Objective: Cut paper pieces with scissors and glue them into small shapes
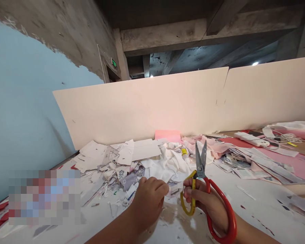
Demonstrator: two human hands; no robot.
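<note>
**Nearly together: two hands, scissors, paper scrap**

Item: left hand, lower centre, apparently pinching a white paper scrap (fingers partly block it). Item: right hand, just beside, clamped on red-and-yellow scissors, blades up. Behind: heaped paper offcuts on a white table; pink sheet, right edge.

A big white table has a messy pile of paper scraps in the middle, and a pink sheet and white power strip at upper right.
</note>
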